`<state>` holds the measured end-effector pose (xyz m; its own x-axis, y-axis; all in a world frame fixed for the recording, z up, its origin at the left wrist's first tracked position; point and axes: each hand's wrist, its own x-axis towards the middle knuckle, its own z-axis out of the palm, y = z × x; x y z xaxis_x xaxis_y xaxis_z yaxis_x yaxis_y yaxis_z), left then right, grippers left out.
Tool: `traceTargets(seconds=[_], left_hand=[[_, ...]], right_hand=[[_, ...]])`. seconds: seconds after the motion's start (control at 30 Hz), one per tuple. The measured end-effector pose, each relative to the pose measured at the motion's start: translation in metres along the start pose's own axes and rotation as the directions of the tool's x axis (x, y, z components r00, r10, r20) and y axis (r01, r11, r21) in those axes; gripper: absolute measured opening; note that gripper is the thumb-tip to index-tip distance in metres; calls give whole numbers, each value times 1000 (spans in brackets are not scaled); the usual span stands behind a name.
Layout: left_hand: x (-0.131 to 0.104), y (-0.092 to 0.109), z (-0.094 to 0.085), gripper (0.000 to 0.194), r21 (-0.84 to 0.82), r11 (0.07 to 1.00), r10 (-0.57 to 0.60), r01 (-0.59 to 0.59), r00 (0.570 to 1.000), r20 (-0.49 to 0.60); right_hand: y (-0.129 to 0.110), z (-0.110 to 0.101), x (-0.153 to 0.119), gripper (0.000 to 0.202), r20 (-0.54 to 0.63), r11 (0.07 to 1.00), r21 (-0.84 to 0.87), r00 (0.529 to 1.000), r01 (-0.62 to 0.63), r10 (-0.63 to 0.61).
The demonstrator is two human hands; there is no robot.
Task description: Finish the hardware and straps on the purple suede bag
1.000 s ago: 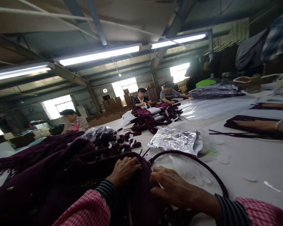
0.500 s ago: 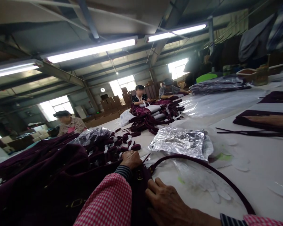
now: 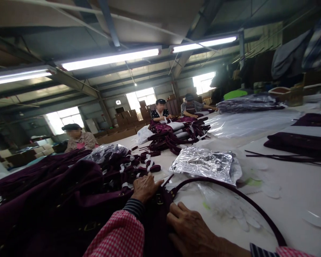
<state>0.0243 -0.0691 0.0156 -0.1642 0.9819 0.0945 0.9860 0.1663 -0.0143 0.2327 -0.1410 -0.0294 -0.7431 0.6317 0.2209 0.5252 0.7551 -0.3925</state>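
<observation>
My left hand (image 3: 145,187) rests on the far edge of a dark purple bag (image 3: 69,200) lying in front of me, fingers curled over the spot where its strap meets a metal fitting. My right hand (image 3: 191,232) lies flat on the near right edge of the same bag, fingers spread toward the left hand. A thin purple strap (image 3: 238,194) arcs from the bag across the white table (image 3: 289,200) to the right. Whether the left hand grips the fitting is not clear.
A crinkled silver foil bag (image 3: 205,164) lies just beyond the strap. Rolled purple straps (image 3: 141,162) and a further pile of purple parts (image 3: 176,134) lie behind. Flat purple pieces (image 3: 299,141) lie at right. Three people (image 3: 76,137) sit along the table's far side.
My left hand moved forward to the bag's far edge at the strap fitting. My right hand drew back toward me. Another person's forearm at the right left the flat purple pieces.
</observation>
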Motion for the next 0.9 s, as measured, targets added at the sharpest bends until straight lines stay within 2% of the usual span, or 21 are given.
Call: traceTargets(seconds=[0.1, 0.17, 0.3, 0.37, 0.5, 0.57, 0.63, 0.7, 0.77, 0.83, 0.9], left_hand=[[2, 3, 5, 63, -14, 1000, -2, 2, 1000, -21], [5, 0, 7, 55, -59, 998, 23, -24, 1000, -15], [7, -15, 4, 27, -269, 962, 51, -44, 998, 20], [3, -24, 4, 29, -411, 909, 67, -64, 998, -9], [-10, -40, 12, 43, -685, 722, 68, -97, 995, -69], [-15, -45, 18, 45, -792, 604, 55, -87, 996, -67], [-19, -48, 20, 46, -873, 482, 42, -79, 997, -67], [-23, -48, 19, 41, -927, 365, 41, -86, 996, -76], [-25, -47, 14, 33, -960, 257, 55, -111, 993, -100], [-27, -45, 9, 24, -977, 159, 72, -146, 988, -136], [-28, -44, 5, 19, -982, 77, 78, -171, 983, -166]], right_hand=[[1, 2, 0, 21, -11, 1000, -6, 1000, 16, -16], [2, 4, 1, 20, -36, 1000, -7, 999, 21, -21], [1, 4, 2, 20, -41, 1000, -13, 999, 9, -10], [0, 2, 2, 21, -25, 1000, -19, 1000, 2, -3], [2, -1, 1, 13, -43, 997, 77, 999, 20, -16], [5, -4, 2, 13, -106, 986, 165, 994, 9, 8], [12, -9, 6, 16, -182, 969, 245, 980, -40, 87], [20, -15, 15, 18, -218, 937, 329, 956, -118, 197], [28, -22, 26, 23, -205, 899, 403, 940, -173, 273], [33, -27, 37, 30, -180, 873, 451, 939, -184, 291], [30, -27, 46, 39, -190, 880, 457, 952, -132, 241]])
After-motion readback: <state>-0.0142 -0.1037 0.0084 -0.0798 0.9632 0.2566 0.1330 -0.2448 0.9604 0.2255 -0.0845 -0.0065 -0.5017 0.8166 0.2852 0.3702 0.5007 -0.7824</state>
